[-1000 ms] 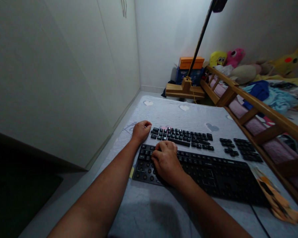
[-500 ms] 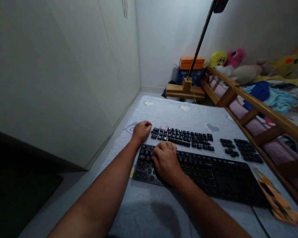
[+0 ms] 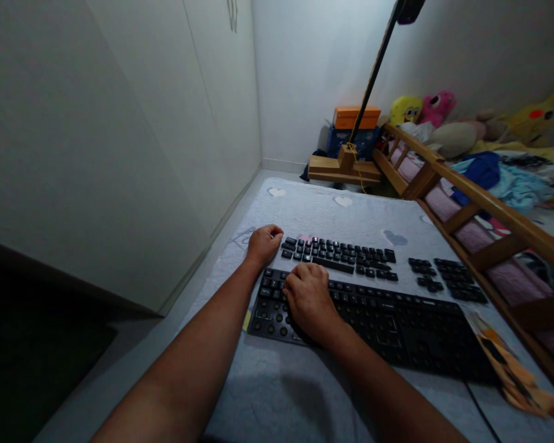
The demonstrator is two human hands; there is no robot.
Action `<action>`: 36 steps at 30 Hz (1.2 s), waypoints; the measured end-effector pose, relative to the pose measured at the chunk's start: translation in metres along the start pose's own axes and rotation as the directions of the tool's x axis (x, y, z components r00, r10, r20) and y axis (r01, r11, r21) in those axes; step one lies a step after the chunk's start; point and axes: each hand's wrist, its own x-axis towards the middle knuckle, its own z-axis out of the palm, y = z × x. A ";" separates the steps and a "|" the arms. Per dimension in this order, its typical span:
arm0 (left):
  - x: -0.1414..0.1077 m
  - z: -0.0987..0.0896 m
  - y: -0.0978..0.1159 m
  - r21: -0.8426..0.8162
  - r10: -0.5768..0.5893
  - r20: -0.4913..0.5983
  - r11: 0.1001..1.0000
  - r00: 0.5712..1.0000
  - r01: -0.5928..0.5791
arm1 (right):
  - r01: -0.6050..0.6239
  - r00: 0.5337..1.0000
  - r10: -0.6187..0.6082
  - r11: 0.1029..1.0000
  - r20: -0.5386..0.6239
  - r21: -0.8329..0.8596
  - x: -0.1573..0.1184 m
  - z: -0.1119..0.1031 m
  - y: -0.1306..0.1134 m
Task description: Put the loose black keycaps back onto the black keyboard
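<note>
Head view: long black plastic keyboard [image 3: 397, 329] lies on pale blue heart-patterned cloth [image 3: 305, 212], only partly capped: small black seated keycaps [image 3: 266, 293] fill its upper rows, lower rows at its left end show bare round sockets. Not fitted: long block of loose black keycaps [image 3: 336, 255] just beyond the keyboard, plus smaller black keycap clusters [image 3: 457, 278] beyond its right part. Right hand [image 3: 308, 295] is over the keyboard's upper left part, fingers bent down, tips hidden; can't tell if its grip has a cap. Left hand [image 3: 264, 245] is past the keyboard's left corner, beside the loose block's end, fingers curled; grip contents can't be told.
</note>
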 end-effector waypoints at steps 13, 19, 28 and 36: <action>0.000 0.000 -0.002 -0.002 0.008 -0.003 1.000 1.000 -0.008 | 0.048 0.999 -0.044 0.991 0.027 -0.127 -0.001 0.001 -0.006; -0.001 -0.002 0.000 -0.003 -0.007 0.003 1.000 1.000 0.007 | 0.077 0.997 -0.076 0.986 0.014 -0.148 -0.002 0.001 -0.007; -0.001 -0.002 0.001 0.016 -0.001 0.003 1.000 1.000 0.001 | 0.096 0.995 -0.093 0.985 0.027 -0.146 -0.002 0.001 -0.006; -0.001 -0.001 0.001 0.017 0.002 0.003 1.000 1.000 -0.002 | 0.108 0.994 -0.104 0.982 0.033 -0.156 -0.003 0.003 -0.006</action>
